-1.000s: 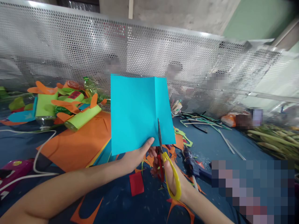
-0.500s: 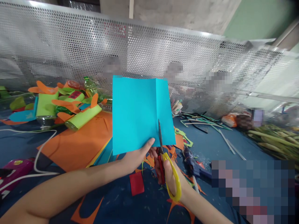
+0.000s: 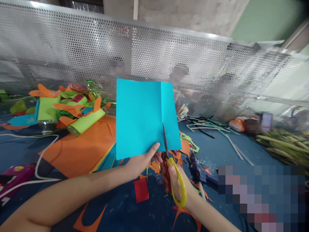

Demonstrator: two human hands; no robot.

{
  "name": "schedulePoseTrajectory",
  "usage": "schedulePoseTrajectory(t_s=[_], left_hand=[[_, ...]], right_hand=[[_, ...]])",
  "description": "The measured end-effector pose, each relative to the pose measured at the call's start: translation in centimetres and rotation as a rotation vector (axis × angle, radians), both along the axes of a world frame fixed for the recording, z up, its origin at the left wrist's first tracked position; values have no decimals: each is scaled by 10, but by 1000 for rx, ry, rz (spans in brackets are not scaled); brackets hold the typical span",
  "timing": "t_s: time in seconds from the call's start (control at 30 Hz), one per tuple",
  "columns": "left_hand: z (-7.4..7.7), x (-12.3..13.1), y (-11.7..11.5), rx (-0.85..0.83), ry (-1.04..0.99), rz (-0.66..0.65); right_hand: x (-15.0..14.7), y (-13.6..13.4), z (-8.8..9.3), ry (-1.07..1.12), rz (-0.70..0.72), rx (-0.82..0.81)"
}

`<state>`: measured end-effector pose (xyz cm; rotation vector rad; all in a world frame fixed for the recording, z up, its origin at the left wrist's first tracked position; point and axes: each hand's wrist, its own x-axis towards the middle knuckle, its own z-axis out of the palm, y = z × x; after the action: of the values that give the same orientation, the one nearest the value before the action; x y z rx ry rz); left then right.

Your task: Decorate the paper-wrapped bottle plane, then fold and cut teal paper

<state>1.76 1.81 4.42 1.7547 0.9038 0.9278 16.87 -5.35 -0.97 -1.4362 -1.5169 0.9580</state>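
A bright blue sheet of paper (image 3: pixel 138 116) with a vertical crease right of its middle is held up in front of me. My left hand (image 3: pixel 147 158) pinches its lower edge, thumb on the near face and fingers behind. My right hand (image 3: pixel 175 178) grips scissors (image 3: pixel 180 187) with yellow and red handles. One dark blade points up across the near face of the paper, close to the crease; the other blade is hidden behind the sheet. Below the hands, a small red paper piece (image 3: pixel 141 190) and orange scraps lie on the blue table.
Paper-wrapped bottles (image 3: pixel 85 121) stand and lie at the left beside orange sheets (image 3: pixel 79 154). A glue gun (image 3: pixel 201 172) lies right of the scissors. Thin strips (image 3: pixel 217 127) and long green leaves (image 3: pixel 280 146) are farther right. A perforated metal panel (image 3: pixel 149 48) rises behind.
The scissors' blade tip has shifted slightly left, toward the crease line. The paper and my left hand have barely moved.
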Motion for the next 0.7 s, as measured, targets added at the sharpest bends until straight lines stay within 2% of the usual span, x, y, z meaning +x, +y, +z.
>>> schedulePoseTrajectory(t_s=[0.27,0.47,0.7], left_hand=[[4,2,-2,-39,-39,11],[-1,3,1,-54,-80,4],[0,2,2,-59,-13,-13]], right_hand=[[-4,-1,5,55,-8,-43],[-4,-1,7,33,-27,-27],[-6,-1,7,38,-28,-23]])
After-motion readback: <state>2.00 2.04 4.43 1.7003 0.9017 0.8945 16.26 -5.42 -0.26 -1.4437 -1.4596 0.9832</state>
